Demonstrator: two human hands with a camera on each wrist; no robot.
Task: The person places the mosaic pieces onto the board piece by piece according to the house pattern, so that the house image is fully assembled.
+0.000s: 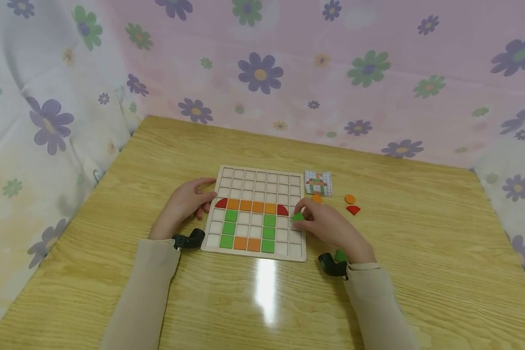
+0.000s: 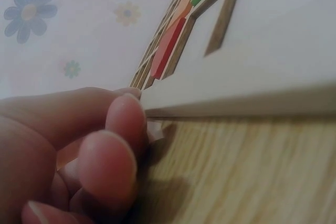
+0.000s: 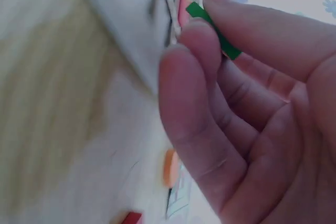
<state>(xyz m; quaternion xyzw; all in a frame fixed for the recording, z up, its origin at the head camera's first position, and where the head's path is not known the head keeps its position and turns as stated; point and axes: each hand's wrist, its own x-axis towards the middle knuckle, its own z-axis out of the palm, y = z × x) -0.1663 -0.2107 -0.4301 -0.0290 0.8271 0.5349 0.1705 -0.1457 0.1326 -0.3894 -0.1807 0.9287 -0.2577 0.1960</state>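
Note:
A wooden grid board [image 1: 250, 184] lies on the table with red, orange and green tiles set in some of its squares. My right hand [image 1: 328, 221] is above the board's right side and pinches a green tile [image 3: 212, 29] between thumb and fingertips; its full outline is partly covered. My left hand [image 1: 185, 201] is at the board's left edge, fingertips touching the rim [image 2: 152, 103] near a red quarter-round tile [image 2: 168, 48]. The lower fingers of that hand are loosely bent beside the board.
A small pattern card [image 1: 318, 183] lies right of the board's far corner. Near it are an orange round tile [image 1: 350, 199], another orange tile [image 1: 317, 198] and a red tile [image 1: 353, 209]. A green tile [image 1: 341, 255] lies by my right wrist. Flowered cloth [image 1: 288, 97] hangs behind the table.

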